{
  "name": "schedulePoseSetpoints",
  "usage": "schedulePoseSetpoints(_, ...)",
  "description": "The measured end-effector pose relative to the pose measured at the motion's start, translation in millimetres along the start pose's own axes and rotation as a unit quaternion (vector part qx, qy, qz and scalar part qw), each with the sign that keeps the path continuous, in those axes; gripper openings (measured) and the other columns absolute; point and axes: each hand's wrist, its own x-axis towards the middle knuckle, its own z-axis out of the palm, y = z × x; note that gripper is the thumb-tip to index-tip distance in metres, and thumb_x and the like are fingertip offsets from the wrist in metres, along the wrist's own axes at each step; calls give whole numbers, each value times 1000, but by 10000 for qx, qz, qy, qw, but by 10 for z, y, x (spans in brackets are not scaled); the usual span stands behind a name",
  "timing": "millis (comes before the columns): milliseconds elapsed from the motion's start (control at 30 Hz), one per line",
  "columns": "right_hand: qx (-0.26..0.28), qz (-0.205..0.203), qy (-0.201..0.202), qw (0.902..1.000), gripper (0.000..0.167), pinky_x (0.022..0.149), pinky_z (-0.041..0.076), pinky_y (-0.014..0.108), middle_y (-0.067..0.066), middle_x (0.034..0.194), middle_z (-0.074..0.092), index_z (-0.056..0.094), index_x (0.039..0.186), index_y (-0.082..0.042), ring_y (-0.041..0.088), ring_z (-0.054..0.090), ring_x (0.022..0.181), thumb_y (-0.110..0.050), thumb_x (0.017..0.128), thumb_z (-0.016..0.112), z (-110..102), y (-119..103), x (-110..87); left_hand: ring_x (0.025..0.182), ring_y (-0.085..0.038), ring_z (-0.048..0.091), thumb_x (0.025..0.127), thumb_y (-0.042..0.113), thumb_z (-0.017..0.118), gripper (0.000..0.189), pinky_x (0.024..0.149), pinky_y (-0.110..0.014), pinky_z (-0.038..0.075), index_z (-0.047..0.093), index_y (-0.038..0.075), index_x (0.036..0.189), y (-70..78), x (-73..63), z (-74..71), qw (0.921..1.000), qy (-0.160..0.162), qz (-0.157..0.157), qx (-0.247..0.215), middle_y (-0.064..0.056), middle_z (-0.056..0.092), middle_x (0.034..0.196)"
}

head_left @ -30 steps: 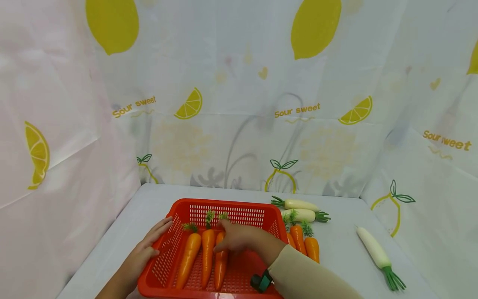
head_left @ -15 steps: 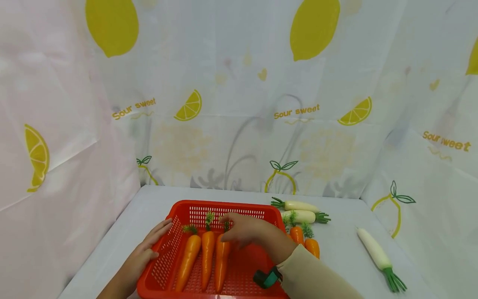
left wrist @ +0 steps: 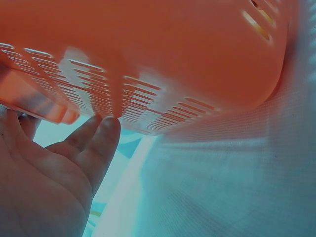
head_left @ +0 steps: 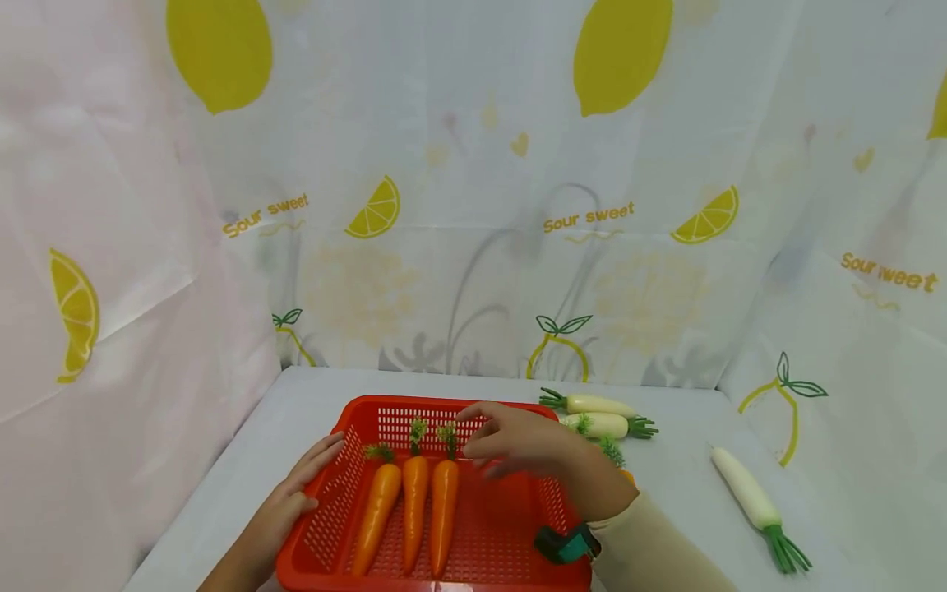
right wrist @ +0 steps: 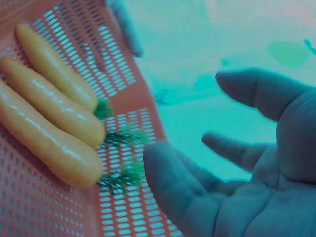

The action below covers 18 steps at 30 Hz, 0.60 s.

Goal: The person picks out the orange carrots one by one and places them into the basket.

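Inside the red plastic basket point(head_left: 503, 526), three orange carrots point(head_left: 379, 518) with green leafy tops lie side by side in the left half. My left hand point(head_left: 277, 514) rests against the basket's left side, fingers fairly straight at the rim. Seen from the left wrist, its fingertips point(left wrist: 109, 126) touch the slotted outer wall. My right hand point(head_left: 518, 444) is over the basket's back right part, apart from the carrots, fingers loosely bent and holding nothing. The right wrist view shows its thumb and fingers spread, with the carrots point(right wrist: 52, 136) to one side.
More carrots lie right of the basket, mostly hidden behind my right arm; one leafy top point(head_left: 611, 450) shows. Two white radishes point(head_left: 598, 425) lie behind them, and another white radish point(head_left: 743, 489) is farther right. A lemon-print cloth point(head_left: 473, 205) surrounds the white table point(head_left: 666, 485).
My right hand has let go of the rightmost carrot and moved up and right, away from it. That carrot now lies fully visible beside the others. The left hand has stayed at the rim.
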Motion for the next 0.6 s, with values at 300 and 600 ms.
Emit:
schedulePoseSetpoints(300,203,-388,-98,9990,51,92,59,43,17,121,58,47,146,-4,26,64,106,-16,101,66,-262,42,-292,141,12,32,91,-8,29,78,101,-25,50,26,9,166,10,-4,7,9992,83,183,340,-1,4,176)
schedulePoseSetpoints(600,287,-644,491,9963,50,92,59,41,16,122,58,45,146,2,30,64,106,-15,103,63,-391,243,-501,140,10,36,90,-8,29,78,100,-29,52,26,10,166,-9,1,12,9994,99,149,312,0,5,176)
